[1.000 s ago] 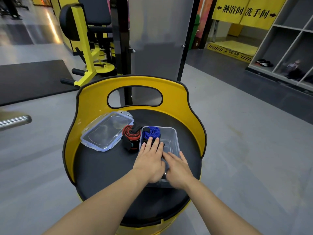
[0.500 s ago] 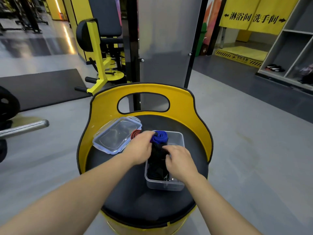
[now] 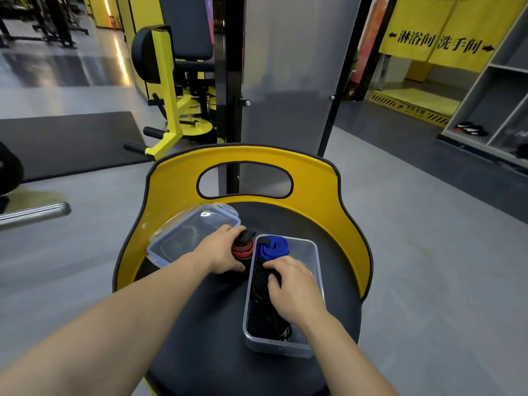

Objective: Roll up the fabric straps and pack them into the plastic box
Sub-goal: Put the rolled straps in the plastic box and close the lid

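On the round black seat [image 3: 200, 324], the left hand [image 3: 221, 254] wraps around the red rolled strap [image 3: 243, 248], just outside the plastic box [image 3: 314, 252]. The right hand [image 3: 294, 284], fingers curled, presses the black straps [image 3: 263, 307] inside, near the blue roll [image 3: 273, 247]. The clear lid [image 3: 183, 238] lies beside, left.

A round black padded surface [image 3: 200, 338] has a yellow curved backrest [image 3: 314, 178]; beyond stand a yellow-framed gym machine [image 3: 168, 90], grey shelving [image 3: 491, 90] and a yellow doorway banner [image 3: 440, 44].
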